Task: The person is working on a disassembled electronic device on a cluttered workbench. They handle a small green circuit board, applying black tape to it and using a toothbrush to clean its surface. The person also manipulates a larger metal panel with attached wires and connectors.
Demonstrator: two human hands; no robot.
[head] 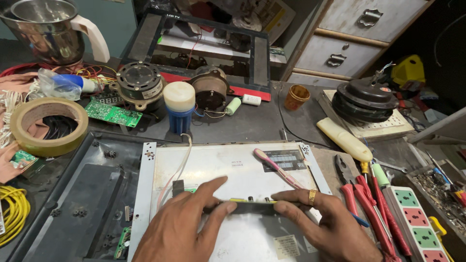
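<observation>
Left hand (182, 225) and right hand (323, 225) pinch one black strip (255, 207); two motors (141, 82) behind.

power strip (421, 228) cut off, black strip (252, 207) partly hidden

black label (286, 160) on metal panel (228, 167), white sticker (286, 246)

- A narrow dark strip (252, 207), long and flat, lies crosswise on the metal panel, with small round connectors along its upper edge.
- The metal panel (233, 170) is a pale, flat rectangular sheet with perforated side rails, lying level on the worktop's dark tray.
</observation>
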